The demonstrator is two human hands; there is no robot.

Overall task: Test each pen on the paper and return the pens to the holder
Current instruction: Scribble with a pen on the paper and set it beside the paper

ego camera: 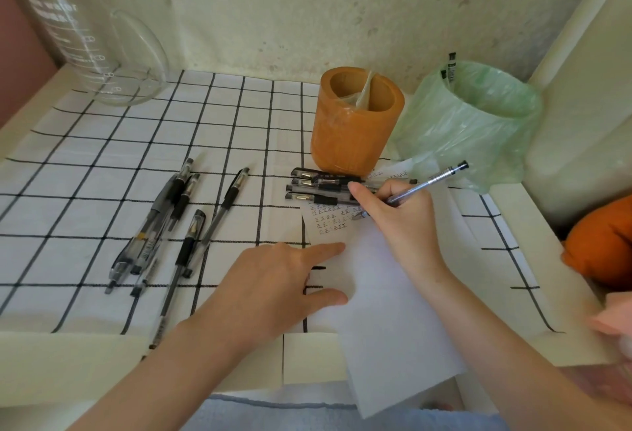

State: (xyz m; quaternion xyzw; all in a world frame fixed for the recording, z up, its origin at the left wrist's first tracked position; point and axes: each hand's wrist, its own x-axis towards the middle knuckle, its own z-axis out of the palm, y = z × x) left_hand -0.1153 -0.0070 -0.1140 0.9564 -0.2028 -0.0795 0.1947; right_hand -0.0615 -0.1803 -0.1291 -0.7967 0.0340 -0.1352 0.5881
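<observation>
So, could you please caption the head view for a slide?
Right hand tests a pen on paper steadied by the left hand.

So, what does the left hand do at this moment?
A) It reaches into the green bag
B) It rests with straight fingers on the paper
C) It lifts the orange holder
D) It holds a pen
B: the left hand lies with straight fingers on the left edge of the paper and holds nothing, while the right hand grips the pen.
</observation>
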